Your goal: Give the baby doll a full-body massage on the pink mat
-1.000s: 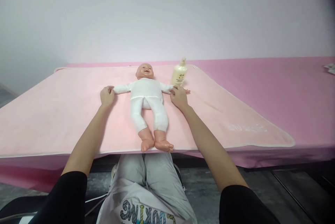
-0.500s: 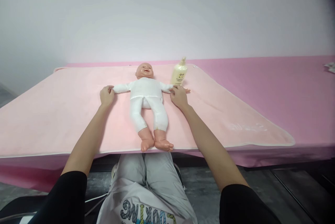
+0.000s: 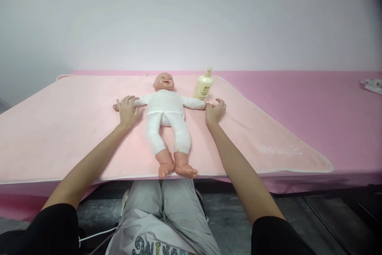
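Note:
A baby doll (image 3: 164,102) with a bald head and white cloth body lies on its back, arms spread wide and feet toward me. My left hand (image 3: 129,112) is closed over the doll's forearm on the left, and the doll's small hand sticks out beyond my fingers. At the other side, my right hand (image 3: 216,111) has its fingers curled round the doll's hand, which they mostly hide. Just behind that arm stands a pale yellow pump bottle (image 3: 203,85).
Beneath the doll is a light pink blanket (image 3: 74,127) with a white edge, spread over a pink-covered table (image 3: 298,104). A white wall (image 3: 191,24) rises behind. A patterned cloth item (image 3: 372,85) lies at the far right.
My left hand has slid inward from the doll's hand onto its forearm. My right hand has moved outward from the forearm to the doll's other hand.

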A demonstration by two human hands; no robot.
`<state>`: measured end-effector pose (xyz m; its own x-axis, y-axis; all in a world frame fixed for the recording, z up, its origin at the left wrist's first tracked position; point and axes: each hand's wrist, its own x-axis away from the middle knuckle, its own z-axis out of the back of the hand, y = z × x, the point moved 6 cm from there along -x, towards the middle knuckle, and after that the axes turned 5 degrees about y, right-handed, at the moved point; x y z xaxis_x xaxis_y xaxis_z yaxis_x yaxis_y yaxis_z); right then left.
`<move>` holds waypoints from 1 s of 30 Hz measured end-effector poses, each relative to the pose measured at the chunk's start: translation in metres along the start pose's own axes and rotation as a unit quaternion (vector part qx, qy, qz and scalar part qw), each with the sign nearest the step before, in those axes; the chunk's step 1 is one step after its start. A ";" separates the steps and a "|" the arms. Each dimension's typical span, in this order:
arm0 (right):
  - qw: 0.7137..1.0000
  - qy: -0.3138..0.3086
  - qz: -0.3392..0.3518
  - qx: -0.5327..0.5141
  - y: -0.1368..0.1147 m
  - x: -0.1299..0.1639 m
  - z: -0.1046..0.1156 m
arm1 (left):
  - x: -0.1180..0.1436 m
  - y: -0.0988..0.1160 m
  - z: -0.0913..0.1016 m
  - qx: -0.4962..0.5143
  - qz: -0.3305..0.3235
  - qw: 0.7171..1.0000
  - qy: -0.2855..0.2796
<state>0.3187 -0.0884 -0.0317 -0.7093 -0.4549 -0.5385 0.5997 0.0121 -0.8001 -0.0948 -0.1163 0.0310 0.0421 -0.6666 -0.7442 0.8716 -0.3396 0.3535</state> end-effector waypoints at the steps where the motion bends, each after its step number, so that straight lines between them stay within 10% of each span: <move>1: 0.999 0.007 -0.035 -0.003 0.009 -0.003 -0.002 | 0.003 0.011 -0.001 0.020 -0.033 0.999 -0.013; 8: 0.993 0.032 -0.111 0.036 0.023 -0.016 -0.023 | 0.040 0.078 0.019 0.273 -0.155 0.945 -0.089; 16: 0.960 0.096 -0.239 -0.108 0.031 -0.015 -0.024 | 0.091 0.137 0.046 0.380 -0.472 0.783 -0.144; 22: 0.869 0.098 -0.382 -0.300 0.037 -0.010 -0.022 | 0.101 0.144 0.050 0.372 -0.504 0.765 -0.145; 30: 0.817 0.043 -0.431 -0.381 0.028 0.000 -0.028 | 0.108 0.147 0.050 0.378 -0.490 0.760 -0.198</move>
<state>0.3254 -0.0634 -0.0611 -0.7893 -0.5231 0.3215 -0.5182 0.2868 -0.8058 0.0130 -0.2711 0.0308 -0.7276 0.0563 -0.6837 -0.1471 -0.9862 0.0754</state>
